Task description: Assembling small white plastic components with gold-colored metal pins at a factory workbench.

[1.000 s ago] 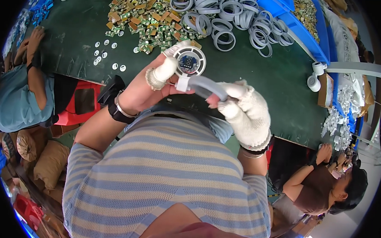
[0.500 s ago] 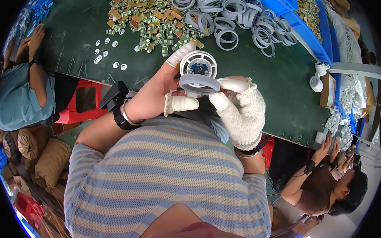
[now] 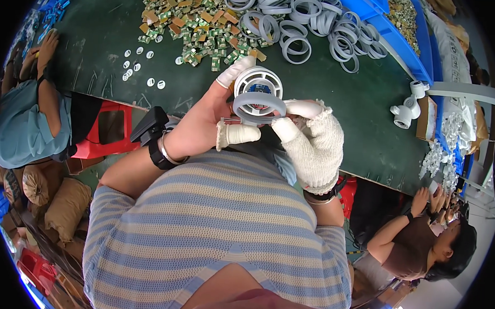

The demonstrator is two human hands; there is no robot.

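My left hand (image 3: 196, 124), with white finger covers on thumb and a fingertip, is closed around a round white plastic housing (image 3: 259, 71). A small blue circuit board (image 3: 259, 89) shows inside its spoked opening. Directly in front of the housing, on the near side, a grey ring (image 3: 258, 117) is tilted, partly covering it. My right hand (image 3: 317, 149), in a knitted white glove with covered fingertips, pinches the ring's right edge between thumb and finger. Whether the ring touches the housing cannot be made out. Thin wires (image 3: 232, 119) lie by my left thumb.
Beyond my hands on the green table (image 3: 348, 120) lie a heap of small circuit boards (image 3: 198, 25), a pile of grey rings (image 3: 296, 49) and several white discs (image 3: 150, 82). Blue bins (image 3: 396, 37) stand far right. White round fittings (image 3: 402, 116) sit right, near a co-worker (image 3: 409, 247); another person (image 3: 31, 117) works left.
The grey ring has tilted, so its opening shows more and the board behind is partly covered. At the right, another white fitting now lies on the table, and the co-worker's hands have shifted.
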